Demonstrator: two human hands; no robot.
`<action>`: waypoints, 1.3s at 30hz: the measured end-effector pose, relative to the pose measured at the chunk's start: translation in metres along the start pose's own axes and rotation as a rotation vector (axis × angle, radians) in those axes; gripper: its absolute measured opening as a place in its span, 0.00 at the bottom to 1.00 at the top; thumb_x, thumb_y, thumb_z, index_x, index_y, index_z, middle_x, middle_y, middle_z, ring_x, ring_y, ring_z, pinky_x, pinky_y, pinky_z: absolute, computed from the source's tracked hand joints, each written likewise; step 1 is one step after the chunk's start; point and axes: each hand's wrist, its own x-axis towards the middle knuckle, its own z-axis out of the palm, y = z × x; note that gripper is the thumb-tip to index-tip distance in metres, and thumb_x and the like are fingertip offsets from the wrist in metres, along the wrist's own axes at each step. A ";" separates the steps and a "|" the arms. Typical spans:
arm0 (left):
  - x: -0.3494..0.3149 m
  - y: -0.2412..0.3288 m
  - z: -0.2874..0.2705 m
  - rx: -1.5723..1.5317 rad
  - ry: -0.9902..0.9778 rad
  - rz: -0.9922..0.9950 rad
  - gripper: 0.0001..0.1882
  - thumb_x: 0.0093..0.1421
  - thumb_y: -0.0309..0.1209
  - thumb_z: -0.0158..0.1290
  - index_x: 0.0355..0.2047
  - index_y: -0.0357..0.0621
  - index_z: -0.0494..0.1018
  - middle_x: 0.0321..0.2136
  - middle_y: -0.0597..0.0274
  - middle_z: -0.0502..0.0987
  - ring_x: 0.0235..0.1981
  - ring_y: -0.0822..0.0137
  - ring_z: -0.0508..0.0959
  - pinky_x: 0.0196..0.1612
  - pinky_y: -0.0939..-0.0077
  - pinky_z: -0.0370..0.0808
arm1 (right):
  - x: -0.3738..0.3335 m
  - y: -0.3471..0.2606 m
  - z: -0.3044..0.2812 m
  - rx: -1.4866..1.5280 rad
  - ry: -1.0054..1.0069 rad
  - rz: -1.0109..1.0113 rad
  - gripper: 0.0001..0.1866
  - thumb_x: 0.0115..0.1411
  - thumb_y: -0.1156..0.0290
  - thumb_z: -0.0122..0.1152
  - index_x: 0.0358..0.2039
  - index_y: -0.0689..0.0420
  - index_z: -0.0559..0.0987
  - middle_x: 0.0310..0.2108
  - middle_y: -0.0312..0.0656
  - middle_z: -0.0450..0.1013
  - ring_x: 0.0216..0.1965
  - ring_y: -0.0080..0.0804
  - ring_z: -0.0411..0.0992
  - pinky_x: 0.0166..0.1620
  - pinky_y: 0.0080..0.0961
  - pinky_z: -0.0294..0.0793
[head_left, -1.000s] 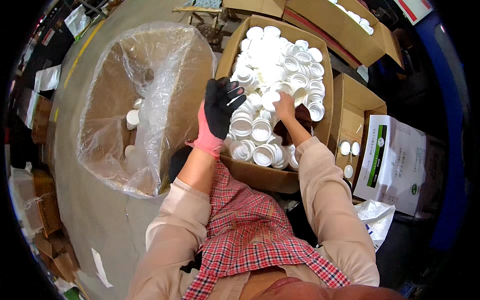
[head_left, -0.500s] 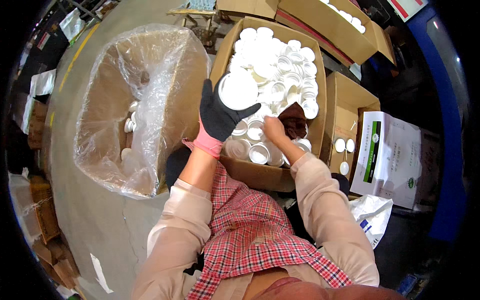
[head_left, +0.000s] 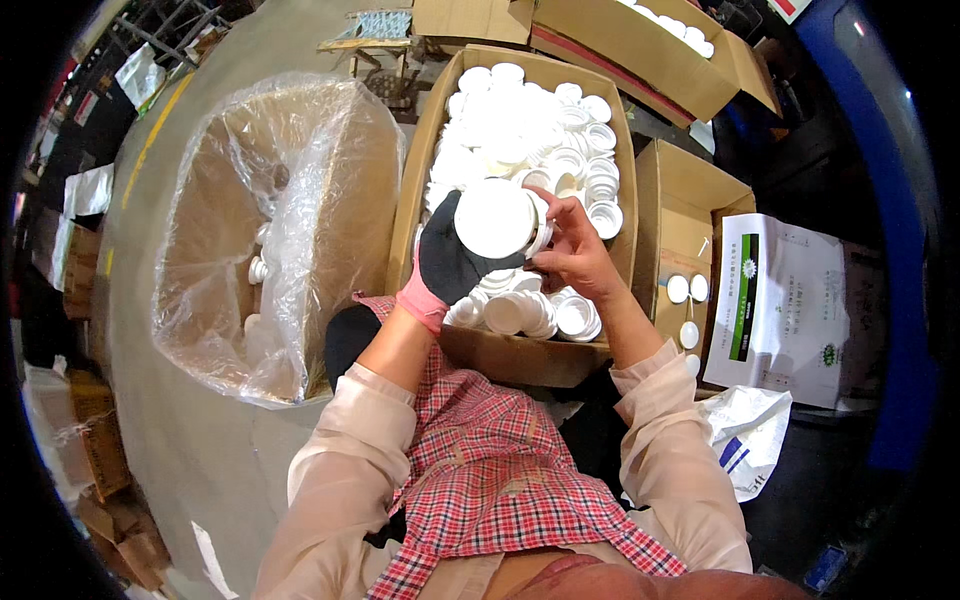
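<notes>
My left hand (head_left: 447, 258) wears a black glove with a pink cuff. It is closed around a round white plastic lid (head_left: 494, 218), held flat side up over the open carton (head_left: 520, 362). My bare right hand (head_left: 582, 250) meets it from the right, with thumb and fingers gripping more white lids (head_left: 541, 225) against its edge. How many lids are between the hands is hidden. Below and beyond both hands, loose white lids (head_left: 520, 312) fill the carton, some stacked in one another.
To the left stands a carton lined with clear plastic (head_left: 365, 190), with a few white lids (head_left: 258, 270) inside. A smaller carton (head_left: 672, 230) on the right holds several white discs (head_left: 678, 289). Beside it lie a printed white carton sheet (head_left: 785, 300) and a white bag (head_left: 745, 440).
My right hand has come up from the lids to the one in my left hand, now gripping lids. My left hand has shifted right and lower. The dark brown cloth no longer shows.
</notes>
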 end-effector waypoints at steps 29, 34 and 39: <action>0.005 -0.035 0.002 1.254 0.082 0.532 0.29 0.63 0.22 0.50 0.63 0.34 0.56 0.61 0.55 0.62 0.60 0.66 0.64 0.62 0.71 0.62 | -0.007 -0.025 0.037 -1.200 0.166 -0.392 0.36 0.42 0.73 0.72 0.55 0.56 0.70 0.51 0.47 0.66 0.50 0.48 0.66 0.52 0.38 0.68; 0.004 -0.033 0.007 1.264 0.098 0.502 0.28 0.64 0.21 0.48 0.64 0.35 0.55 0.61 0.55 0.62 0.59 0.66 0.65 0.61 0.72 0.63 | -0.007 -0.026 0.040 -1.210 0.163 -0.390 0.36 0.42 0.73 0.72 0.54 0.56 0.71 0.51 0.46 0.66 0.49 0.48 0.66 0.51 0.38 0.69; 0.004 -0.035 0.022 0.886 0.240 0.280 0.36 0.57 0.27 0.58 0.64 0.40 0.57 0.61 0.57 0.63 0.58 0.68 0.65 0.60 0.73 0.65 | -0.008 -0.024 0.037 -1.187 0.130 -0.341 0.37 0.40 0.72 0.73 0.54 0.54 0.71 0.53 0.46 0.64 0.52 0.48 0.64 0.53 0.40 0.67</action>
